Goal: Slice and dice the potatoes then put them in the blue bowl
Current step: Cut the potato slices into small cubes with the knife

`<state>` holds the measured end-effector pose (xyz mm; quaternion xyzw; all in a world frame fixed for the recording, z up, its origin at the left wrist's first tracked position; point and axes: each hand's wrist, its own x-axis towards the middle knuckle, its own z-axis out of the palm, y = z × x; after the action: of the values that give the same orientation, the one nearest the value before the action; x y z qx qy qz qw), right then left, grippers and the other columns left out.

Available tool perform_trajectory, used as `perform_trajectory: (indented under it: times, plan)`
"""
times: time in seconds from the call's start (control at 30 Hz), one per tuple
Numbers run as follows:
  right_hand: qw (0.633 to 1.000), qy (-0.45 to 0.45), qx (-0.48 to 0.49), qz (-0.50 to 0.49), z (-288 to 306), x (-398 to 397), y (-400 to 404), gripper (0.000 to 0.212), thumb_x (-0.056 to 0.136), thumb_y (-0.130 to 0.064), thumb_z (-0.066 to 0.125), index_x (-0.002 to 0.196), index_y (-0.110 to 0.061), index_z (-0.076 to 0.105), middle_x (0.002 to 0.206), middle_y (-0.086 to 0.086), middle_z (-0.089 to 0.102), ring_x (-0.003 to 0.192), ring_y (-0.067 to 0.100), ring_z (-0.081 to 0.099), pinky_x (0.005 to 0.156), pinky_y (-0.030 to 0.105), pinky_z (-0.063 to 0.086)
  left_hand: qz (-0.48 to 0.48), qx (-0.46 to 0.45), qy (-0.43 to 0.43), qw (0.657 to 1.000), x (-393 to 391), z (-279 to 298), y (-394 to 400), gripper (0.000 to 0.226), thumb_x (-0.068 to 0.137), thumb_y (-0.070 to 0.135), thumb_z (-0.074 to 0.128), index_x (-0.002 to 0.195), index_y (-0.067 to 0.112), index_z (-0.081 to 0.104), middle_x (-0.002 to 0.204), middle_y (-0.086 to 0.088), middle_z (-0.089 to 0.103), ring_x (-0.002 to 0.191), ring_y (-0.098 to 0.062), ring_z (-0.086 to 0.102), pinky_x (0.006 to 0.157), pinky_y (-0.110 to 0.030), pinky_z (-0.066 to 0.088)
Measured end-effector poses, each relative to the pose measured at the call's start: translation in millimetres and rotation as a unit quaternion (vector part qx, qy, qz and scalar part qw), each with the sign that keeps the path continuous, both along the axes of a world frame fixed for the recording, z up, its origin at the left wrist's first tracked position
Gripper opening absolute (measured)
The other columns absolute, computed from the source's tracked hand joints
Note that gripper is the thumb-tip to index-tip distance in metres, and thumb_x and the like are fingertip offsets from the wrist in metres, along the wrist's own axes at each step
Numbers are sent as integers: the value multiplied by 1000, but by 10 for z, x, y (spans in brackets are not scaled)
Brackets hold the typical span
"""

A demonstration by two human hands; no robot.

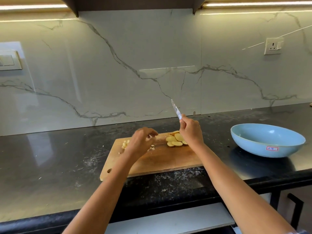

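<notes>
A wooden cutting board (168, 159) lies on the dark counter. Round potato slices (175, 140) are piled at its far right part, and small potato dice (125, 144) lie at its far left. My right hand (190, 130) grips a knife (176, 109) by the handle, blade pointing up and away above the slices. My left hand (143, 141) hovers over the board between dice and slices, fingers loosely curled; whether it holds a piece I cannot tell. The blue bowl (267, 141) stands to the right of the board and looks empty.
The black speckled counter (50, 157) runs left and right, backed by a marble wall. A wall socket (273, 46) sits at the upper right and a switch plate (10, 60) at the left. The counter's front edge is near me.
</notes>
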<state>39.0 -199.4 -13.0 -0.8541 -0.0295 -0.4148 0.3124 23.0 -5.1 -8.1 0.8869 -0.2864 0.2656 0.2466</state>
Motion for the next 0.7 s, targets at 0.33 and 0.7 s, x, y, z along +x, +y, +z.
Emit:
perform_trajectory:
  times: [0.33,0.7]
  plan:
    - [1000,3,6,-7,16,-31,10,33,99,-13,42,129,-3,54,103,17,69,85,27,67,69,34,57,86,87,99,987,136,-162,-755,62,81,55,60,129,19,43,110,0,60,104,-19,55,89,-37,47]
    - [1000,16,20,-8,35,-128,8,36,99,-15,41,132,-5,51,104,16,69,87,23,67,71,30,56,-44,30,137,989,-19,-61,-445,50,81,38,67,124,19,49,102,4,63,84,-7,57,75,-18,48]
